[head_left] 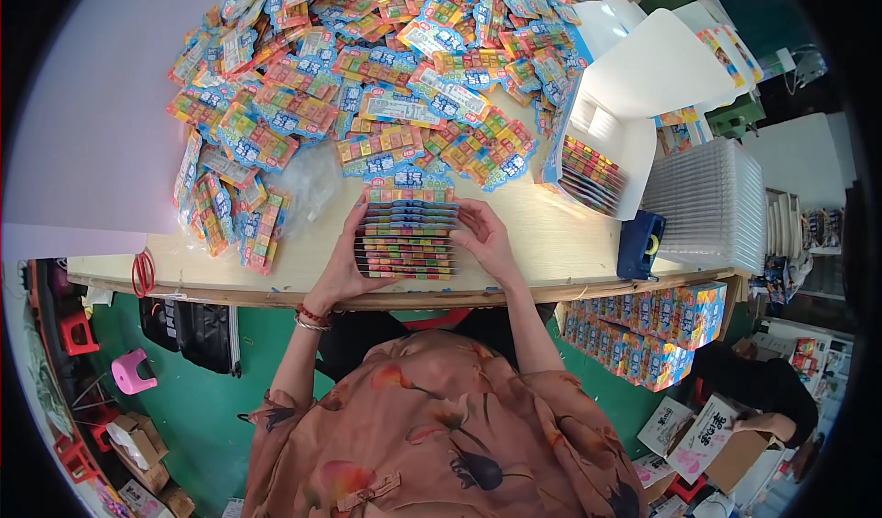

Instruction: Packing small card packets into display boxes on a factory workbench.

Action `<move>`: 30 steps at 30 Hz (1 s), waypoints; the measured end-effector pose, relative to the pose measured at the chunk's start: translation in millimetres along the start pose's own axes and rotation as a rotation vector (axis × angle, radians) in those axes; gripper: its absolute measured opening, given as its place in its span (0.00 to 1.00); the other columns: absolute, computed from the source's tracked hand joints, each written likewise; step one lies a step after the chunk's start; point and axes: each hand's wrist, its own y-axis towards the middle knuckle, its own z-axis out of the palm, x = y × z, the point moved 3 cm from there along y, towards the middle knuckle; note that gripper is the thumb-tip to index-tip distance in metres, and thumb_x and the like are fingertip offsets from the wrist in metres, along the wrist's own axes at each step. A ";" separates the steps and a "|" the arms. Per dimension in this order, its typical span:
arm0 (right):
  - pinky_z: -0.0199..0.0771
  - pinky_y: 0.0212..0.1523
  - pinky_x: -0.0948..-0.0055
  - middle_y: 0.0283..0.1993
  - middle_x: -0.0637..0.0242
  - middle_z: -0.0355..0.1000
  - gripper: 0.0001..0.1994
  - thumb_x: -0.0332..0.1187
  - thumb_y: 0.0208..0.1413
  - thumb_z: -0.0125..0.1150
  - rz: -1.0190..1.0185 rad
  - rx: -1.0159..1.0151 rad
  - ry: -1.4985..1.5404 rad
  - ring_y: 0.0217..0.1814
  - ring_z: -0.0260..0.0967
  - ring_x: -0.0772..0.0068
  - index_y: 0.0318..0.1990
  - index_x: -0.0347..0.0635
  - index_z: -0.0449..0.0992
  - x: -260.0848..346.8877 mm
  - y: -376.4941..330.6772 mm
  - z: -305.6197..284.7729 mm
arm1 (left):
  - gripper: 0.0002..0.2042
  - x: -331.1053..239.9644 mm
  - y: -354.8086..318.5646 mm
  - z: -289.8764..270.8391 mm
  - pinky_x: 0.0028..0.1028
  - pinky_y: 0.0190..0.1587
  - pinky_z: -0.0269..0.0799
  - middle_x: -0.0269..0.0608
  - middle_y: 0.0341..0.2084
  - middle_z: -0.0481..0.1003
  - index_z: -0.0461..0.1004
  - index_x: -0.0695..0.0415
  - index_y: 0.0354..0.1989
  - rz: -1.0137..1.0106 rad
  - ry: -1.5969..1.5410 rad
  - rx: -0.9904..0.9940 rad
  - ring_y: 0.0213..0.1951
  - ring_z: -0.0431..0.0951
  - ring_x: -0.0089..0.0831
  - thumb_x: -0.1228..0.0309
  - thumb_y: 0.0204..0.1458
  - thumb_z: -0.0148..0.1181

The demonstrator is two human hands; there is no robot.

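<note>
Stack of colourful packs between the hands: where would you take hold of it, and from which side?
Probably by its left and right edges, one grip on each side. The stack of colourful packs is many thin layers with their side edges roughly lined up, so side pressure should reach most of them. The left hand and right hand are at those sides; the heap lies beyond its far end.

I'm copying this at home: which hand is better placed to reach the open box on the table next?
Probably the right hand: it's at the right edge of the stack, nearer the open box. The left hand holds the left edge, farther away.
</note>
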 end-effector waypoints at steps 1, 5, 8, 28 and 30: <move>0.55 0.68 0.68 0.60 0.64 0.63 0.26 0.25 0.52 0.65 0.004 0.008 0.006 0.64 0.59 0.71 0.58 0.38 0.64 0.1 0.1 -0.6 | 0.60 -0.2 0.1 0.1 0.40 0.65 0.58 0.50 0.70 0.42 0.38 0.55 0.70 0.000 0.000 0.000 0.65 0.58 0.42 0.69 0.30 0.80; 0.56 0.68 0.68 0.60 0.64 0.63 0.26 0.26 0.52 0.65 0.026 0.020 0.004 0.64 0.60 0.72 0.58 0.38 0.64 1.5 0.5 -2.2 | 0.60 -3.2 1.9 0.1 0.39 0.64 0.58 0.51 0.70 0.41 0.38 0.55 0.70 0.006 -0.017 -0.008 0.65 0.57 0.43 0.69 0.31 0.79; 0.56 0.68 0.68 0.59 0.64 0.64 0.25 0.25 0.52 0.64 0.039 0.003 -0.003 0.63 0.61 0.72 0.58 0.38 0.65 2.1 0.7 -1.5 | 0.61 -10.3 2.6 -0.9 0.38 0.65 0.57 0.53 0.70 0.39 0.34 0.56 0.70 -0.051 -0.055 0.007 0.67 0.55 0.43 0.70 0.32 0.78; 0.72 0.54 0.69 0.51 0.53 0.71 0.18 0.24 0.61 0.52 -0.182 -0.171 -0.452 0.55 0.72 0.62 0.59 0.35 0.62 6.5 -8.2 19.9 | 0.70 -2.6 -0.2 5.2 0.40 0.68 0.49 0.54 0.71 0.33 0.11 0.53 0.66 -0.018 -0.075 -0.023 0.70 0.46 0.45 0.69 0.34 0.78; 0.73 0.52 0.68 0.51 0.52 0.72 0.18 0.26 0.61 0.53 -0.199 -0.187 -0.454 0.54 0.72 0.60 0.58 0.35 0.63 8.3 -7.5 21.6 | 0.70 -9.8 2.4 3.9 0.40 0.68 0.49 0.53 0.71 0.32 0.11 0.53 0.66 0.012 -0.054 -0.019 0.70 0.46 0.45 0.69 0.34 0.78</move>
